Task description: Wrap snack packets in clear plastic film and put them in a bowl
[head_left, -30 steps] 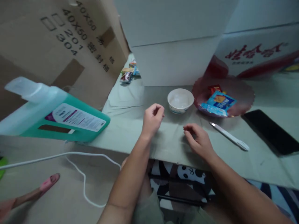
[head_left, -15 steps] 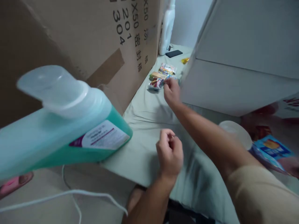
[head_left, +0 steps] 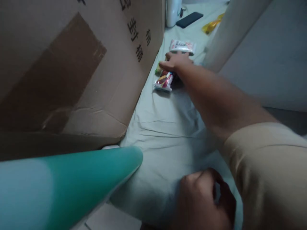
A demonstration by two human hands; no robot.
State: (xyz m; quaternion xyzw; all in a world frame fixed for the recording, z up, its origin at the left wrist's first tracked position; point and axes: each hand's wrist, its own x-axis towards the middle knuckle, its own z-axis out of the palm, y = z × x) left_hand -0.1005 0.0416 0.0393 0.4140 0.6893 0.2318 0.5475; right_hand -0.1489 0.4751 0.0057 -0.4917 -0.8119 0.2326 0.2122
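My right hand [head_left: 177, 62] is stretched far forward into the gap between a cardboard box and a white box. Its fingers lie flat over a small pile of snack packets on the pale green cloth [head_left: 165, 134]. A red and white packet [head_left: 164, 81] sticks out just below the fingers, and a greenish one is mostly hidden under them. Another white packet [head_left: 182, 46] lies just beyond the hand, apart from it. My left hand [head_left: 203, 199] rests near the cloth's front edge, curled into a loose fist with nothing visible in it.
A large cardboard box [head_left: 79, 64] walls the left side and a white box [head_left: 263, 48] the right. A teal bottle [head_left: 72, 182] lies across the near left. Farther back are a black phone [head_left: 189, 19], a white bottle [head_left: 173, 11] and a yellow wrapper [head_left: 211, 26].
My head has leaned forward and left. My right hand has come down onto the snack packets. My left hand has stayed curled near the front edge.
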